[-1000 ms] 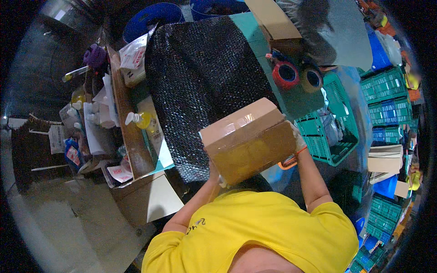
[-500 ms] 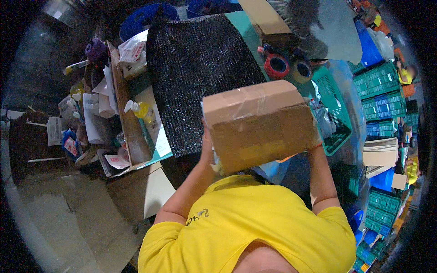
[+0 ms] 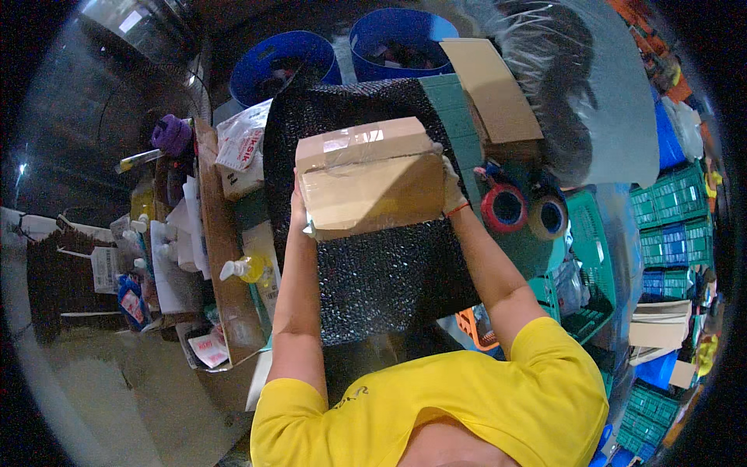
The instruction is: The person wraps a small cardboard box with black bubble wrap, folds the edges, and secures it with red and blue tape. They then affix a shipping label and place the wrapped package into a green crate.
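Observation:
Between my two hands is a brown cardboard box [image 3: 377,194], its seam covered with clear tape. My left hand [image 3: 299,208] presses against its left side, the fingers mostly hidden. On the opposite side my right hand [image 3: 453,191], in what looks like a pale glove with a red band at the wrist, grips the box. Beneath and around the box spreads a sheet of black bubble wrap [image 3: 389,284] over a green tabletop [image 3: 450,117]. Whether the box touches the sheet I cannot tell.
Tape rolls, one red [image 3: 504,207] and one tan [image 3: 548,217], stand right of the sheet, near a folded cardboard piece [image 3: 494,93]. Two blue tubs [image 3: 331,66] are at the far side. A yellow spray bottle [image 3: 247,268] is at left, a green crate [image 3: 603,261] at right.
My arms have stretched forward, carrying the box away from my chest and leftward over the black bubble wrap. The view has shifted, so more of the blue tubs shows.

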Available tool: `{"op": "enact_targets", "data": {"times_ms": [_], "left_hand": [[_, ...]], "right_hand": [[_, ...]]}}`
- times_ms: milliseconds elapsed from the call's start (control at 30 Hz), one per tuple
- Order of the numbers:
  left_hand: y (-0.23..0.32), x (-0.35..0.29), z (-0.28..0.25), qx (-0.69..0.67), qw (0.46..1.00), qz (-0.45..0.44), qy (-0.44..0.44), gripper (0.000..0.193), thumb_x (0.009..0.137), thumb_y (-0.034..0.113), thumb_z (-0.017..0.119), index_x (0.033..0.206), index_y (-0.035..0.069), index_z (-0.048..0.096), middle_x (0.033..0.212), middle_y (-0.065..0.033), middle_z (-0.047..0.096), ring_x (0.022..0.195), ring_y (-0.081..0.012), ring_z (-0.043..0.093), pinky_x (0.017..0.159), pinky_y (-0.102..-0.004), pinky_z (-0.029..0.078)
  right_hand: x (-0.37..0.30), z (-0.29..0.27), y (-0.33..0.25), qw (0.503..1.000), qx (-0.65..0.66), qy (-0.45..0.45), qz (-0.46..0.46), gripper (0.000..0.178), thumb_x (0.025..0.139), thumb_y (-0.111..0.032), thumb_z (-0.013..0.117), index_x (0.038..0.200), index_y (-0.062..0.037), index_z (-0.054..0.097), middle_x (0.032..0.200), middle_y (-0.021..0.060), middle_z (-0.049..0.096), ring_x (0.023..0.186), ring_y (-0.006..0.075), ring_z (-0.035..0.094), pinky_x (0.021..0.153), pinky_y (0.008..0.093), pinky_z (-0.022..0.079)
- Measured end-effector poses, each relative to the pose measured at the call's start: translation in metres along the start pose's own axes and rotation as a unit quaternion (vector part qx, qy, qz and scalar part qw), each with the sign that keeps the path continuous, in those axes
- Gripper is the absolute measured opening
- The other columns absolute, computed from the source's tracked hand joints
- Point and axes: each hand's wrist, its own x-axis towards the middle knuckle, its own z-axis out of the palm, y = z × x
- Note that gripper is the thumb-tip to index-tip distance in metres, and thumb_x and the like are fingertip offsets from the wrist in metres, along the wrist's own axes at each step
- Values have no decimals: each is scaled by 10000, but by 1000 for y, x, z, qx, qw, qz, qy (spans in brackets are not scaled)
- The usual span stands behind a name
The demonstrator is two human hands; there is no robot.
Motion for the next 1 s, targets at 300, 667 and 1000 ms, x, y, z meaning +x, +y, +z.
{"op": "enact_targets", "data": {"times_ms": [300,667,1000], "left_hand": [[10,-73,-26,441,875,26,196,362,933,288,462,1154,7,515,936,-110,641,803,-234,608,752,-328,480],[-69,-258,-44,747,620,4,239,302,778,160,659,1037,69,533,1325,-215,370,1226,-401,361,965,-505,344],[-30,-319,-110,99,930,-352,42,578,769,285,725,1236,37,491,1026,-86,640,855,-238,637,712,-358,528]], "right_hand": [[-83,-19,-74,865,-498,45,43,462,914,-313,492,1311,-83,441,1214,146,553,1114,254,515,935,354,403],[-292,-143,-25,891,-357,258,110,439,807,-246,677,1127,4,509,888,62,596,747,162,581,582,300,472],[-307,-104,-56,920,-297,90,238,352,796,-198,680,1090,-35,575,1006,72,637,820,204,630,707,348,517]]}}
